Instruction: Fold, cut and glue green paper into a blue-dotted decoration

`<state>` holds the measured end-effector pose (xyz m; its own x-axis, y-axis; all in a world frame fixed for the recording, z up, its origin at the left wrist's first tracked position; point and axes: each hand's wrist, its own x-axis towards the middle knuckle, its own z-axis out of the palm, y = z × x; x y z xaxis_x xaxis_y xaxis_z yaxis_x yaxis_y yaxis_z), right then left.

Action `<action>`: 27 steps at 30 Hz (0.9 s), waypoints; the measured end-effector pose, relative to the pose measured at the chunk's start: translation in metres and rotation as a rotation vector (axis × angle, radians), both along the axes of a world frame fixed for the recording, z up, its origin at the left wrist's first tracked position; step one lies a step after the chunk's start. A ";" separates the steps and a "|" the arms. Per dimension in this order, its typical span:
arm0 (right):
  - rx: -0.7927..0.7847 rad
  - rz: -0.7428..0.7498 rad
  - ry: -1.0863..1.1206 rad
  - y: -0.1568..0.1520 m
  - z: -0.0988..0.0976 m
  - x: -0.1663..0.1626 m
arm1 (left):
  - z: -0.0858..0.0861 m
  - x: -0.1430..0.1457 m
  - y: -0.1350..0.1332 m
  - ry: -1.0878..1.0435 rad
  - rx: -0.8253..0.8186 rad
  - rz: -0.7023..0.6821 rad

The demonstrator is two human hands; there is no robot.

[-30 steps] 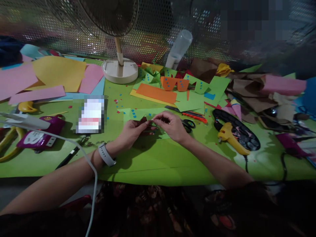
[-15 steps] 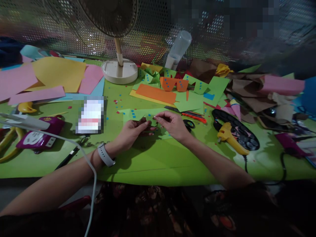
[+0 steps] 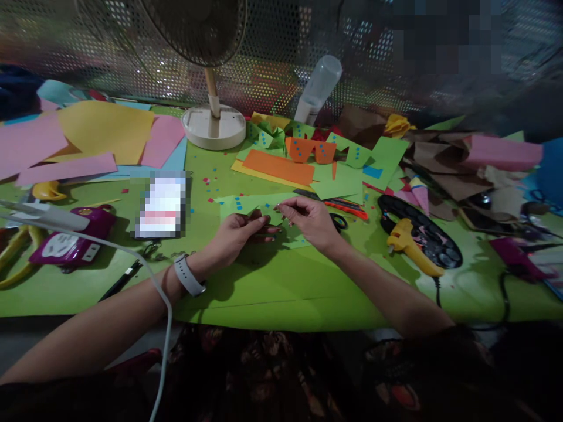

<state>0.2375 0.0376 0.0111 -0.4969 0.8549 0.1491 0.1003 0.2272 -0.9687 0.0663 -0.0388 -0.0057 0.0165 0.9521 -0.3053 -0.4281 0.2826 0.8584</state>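
My left hand [image 3: 241,231] is over the green table, its thumb and forefinger pinched together and the other fingers reaching right. Facing it, a short gap away, my right hand [image 3: 310,223] is closed in a pinch too. Whatever sits between either set of fingertips is too small to make out. Under and behind both hands lies a light green paper piece [image 3: 229,206] with small blue squares on it. Black scissor handles [image 3: 338,222] lie just right of my right hand, partly hidden by it. An orange cutter [image 3: 352,209] lies behind them.
Orange paper glasses [image 3: 310,150] and orange paper [image 3: 277,167] lie behind. A fan [image 3: 213,132] and tilted bottle [image 3: 319,88] stand at the back. Left are a phone [image 3: 160,205], purple power strip [image 3: 73,237] and white cable [image 3: 168,328]; right, a yellow glue gun [image 3: 411,246] on a black tray [image 3: 446,249].
My right hand has shifted very slightly to the right, widening the gap between the fingertips a little. My left hand stays nearly where it was.
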 end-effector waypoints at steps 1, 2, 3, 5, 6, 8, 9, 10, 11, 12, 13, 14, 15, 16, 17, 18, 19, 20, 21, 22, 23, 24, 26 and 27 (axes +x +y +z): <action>-0.021 -0.001 -0.004 0.000 0.001 0.000 | 0.000 0.000 0.000 0.009 0.001 0.000; -0.038 -0.003 -0.004 0.000 0.002 0.000 | 0.001 0.000 0.000 0.019 0.003 -0.002; -0.051 -0.003 -0.002 0.000 0.003 0.001 | 0.002 0.000 0.000 0.028 0.007 -0.004; -0.065 0.000 0.014 0.002 0.003 0.002 | 0.004 -0.001 0.000 0.044 0.020 0.000; -0.071 0.000 0.025 0.003 0.003 0.003 | 0.006 -0.002 0.000 0.049 0.028 0.009; -0.073 -0.007 0.032 0.005 0.003 0.006 | 0.008 -0.005 0.001 0.052 0.052 0.054; -0.060 -0.007 0.009 0.006 0.004 0.009 | 0.008 -0.007 0.002 0.048 0.067 0.087; -0.024 -0.001 -0.042 0.006 0.005 0.012 | 0.009 -0.010 0.003 0.042 0.084 0.122; 0.039 0.014 -0.124 0.005 0.006 0.015 | 0.009 -0.012 0.005 0.033 0.101 0.156; 0.130 0.039 -0.230 0.003 0.007 0.019 | 0.008 -0.015 0.006 0.025 0.119 0.187; 0.238 0.069 -0.349 0.001 0.008 0.022 | 0.008 -0.018 0.007 0.017 0.132 0.212; 0.347 0.103 -0.470 -0.002 0.008 0.026 | 0.007 -0.020 0.008 0.012 0.140 0.229; 0.442 0.135 -0.580 -0.006 0.007 0.028 | 0.007 -0.021 0.009 0.010 0.143 0.239; 0.511 0.162 -0.669 -0.009 0.006 0.031 | 0.007 -0.022 0.010 0.012 0.139 0.243; 0.551 0.187 -0.737 -0.013 0.003 0.032 | 0.007 -0.022 0.011 0.017 0.130 0.244; 0.570 0.206 -0.784 -0.017 0.001 0.033 | 0.007 -0.021 0.011 0.021 0.119 0.246; 0.574 0.224 -0.814 -0.019 -0.002 0.034 | 0.008 -0.020 0.011 0.025 0.108 0.246; 0.574 0.236 -0.829 -0.021 -0.005 0.034 | 0.008 -0.019 0.011 0.026 0.098 0.246; 0.573 0.244 -0.833 -0.023 -0.008 0.033 | 0.008 -0.018 0.011 0.025 0.090 0.245; 0.571 0.247 -0.830 -0.024 -0.010 0.032 | 0.008 -0.017 0.011 0.023 0.084 0.244; 0.571 0.245 -0.825 -0.024 -0.011 0.031 | 0.008 -0.017 0.011 0.020 0.082 0.242; 0.571 0.245 -0.820 -0.023 -0.013 0.030 | 0.008 -0.017 0.011 0.016 0.084 0.240; 0.574 0.259 -0.820 -0.022 -0.014 0.027 | 0.006 -0.017 0.011 0.011 0.091 0.233; 0.575 0.268 -0.828 -0.021 -0.015 0.026 | 0.005 -0.018 0.011 0.012 0.094 0.229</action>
<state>0.2638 0.0170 -0.0039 -0.7926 0.6092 0.0253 0.5617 0.7456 -0.3585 0.0483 -0.0282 -0.0005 -0.2064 0.9547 -0.2144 -0.4611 0.0984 0.8819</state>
